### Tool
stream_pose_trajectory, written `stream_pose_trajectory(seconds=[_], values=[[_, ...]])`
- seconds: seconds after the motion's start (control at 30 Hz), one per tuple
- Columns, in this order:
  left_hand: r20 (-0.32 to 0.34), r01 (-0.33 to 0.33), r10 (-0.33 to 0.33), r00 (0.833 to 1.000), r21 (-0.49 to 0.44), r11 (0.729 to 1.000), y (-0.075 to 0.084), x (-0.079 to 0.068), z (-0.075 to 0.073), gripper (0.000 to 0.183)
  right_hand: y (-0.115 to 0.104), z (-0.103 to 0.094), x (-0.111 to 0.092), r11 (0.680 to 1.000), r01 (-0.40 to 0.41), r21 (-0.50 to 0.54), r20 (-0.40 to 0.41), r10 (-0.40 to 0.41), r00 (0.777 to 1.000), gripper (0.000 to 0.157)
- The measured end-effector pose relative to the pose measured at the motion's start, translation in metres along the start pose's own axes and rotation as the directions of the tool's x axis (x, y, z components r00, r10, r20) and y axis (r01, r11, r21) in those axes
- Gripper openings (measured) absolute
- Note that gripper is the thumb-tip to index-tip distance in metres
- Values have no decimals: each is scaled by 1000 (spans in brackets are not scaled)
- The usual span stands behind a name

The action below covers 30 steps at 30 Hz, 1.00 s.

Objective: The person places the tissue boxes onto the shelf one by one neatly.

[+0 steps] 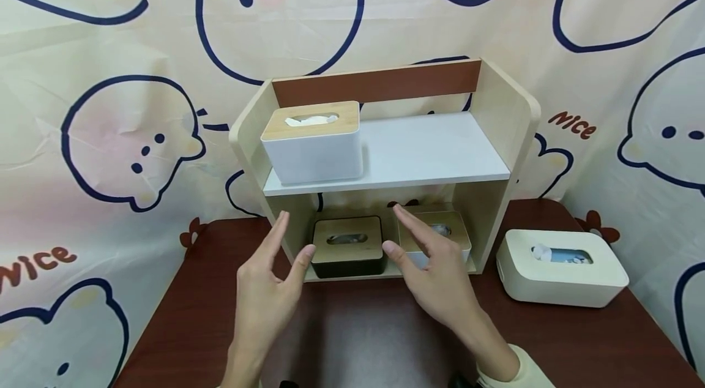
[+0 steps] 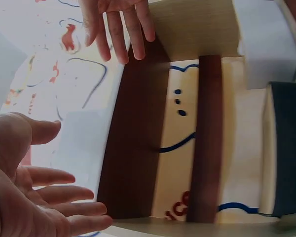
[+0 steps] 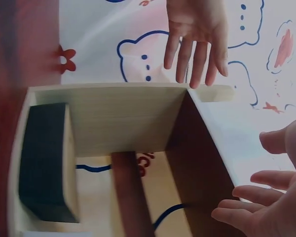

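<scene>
My left hand (image 1: 268, 290) is raised with straight fingers in front of the lower level of a two-tier shelf (image 1: 440, 142), holding nothing. Its fingertips appear close to the left side of a black tissue box (image 1: 348, 247) with a wooden lid. On the other side, my right hand (image 1: 437, 275) is also raised, fingers extended and bare of any object. In the head view it partly covers a white tissue box with a wooden lid (image 1: 457, 226). Both wrist views show the palms facing each other, apart from the black box (image 2: 288, 148), (image 3: 44, 163).
A larger white tissue box with a wooden lid (image 1: 316, 152) stands at the left of the upper shelf. To the right of the shelf, an all-white tissue box (image 1: 562, 275) sits on the dark brown table (image 1: 380, 339). A cartoon-printed curtain (image 1: 110, 51) hangs behind.
</scene>
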<state>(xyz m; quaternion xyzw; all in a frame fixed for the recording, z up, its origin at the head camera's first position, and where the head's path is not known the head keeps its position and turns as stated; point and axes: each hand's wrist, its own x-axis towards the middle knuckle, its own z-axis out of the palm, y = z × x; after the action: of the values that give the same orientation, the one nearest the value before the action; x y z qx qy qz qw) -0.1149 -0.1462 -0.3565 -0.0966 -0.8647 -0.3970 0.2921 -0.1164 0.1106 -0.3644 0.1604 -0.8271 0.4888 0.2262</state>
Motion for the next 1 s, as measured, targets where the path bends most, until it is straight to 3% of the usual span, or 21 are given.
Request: stream_pose_trajectory(seconds=[0.17,0.47,0.67,1.0], values=[[86,44,-45,995,11,999,-13,-6,13,71,14,7,-10,999,-38,-14,36,39,999,61],[210,102,-100,973,-2,995,-29,-18,34,84,41,13,-25,992,-98,-73,66,103,992,60],[241,118,-113,964,-8,993,-30,-22,45,84,59,9,-34,987,-128,-94,58,134,989,59],[279,98,-76,957,-67,993,-19,-23,67,82,70,-12,-41,973,-175,-151,28,181,983,58]])
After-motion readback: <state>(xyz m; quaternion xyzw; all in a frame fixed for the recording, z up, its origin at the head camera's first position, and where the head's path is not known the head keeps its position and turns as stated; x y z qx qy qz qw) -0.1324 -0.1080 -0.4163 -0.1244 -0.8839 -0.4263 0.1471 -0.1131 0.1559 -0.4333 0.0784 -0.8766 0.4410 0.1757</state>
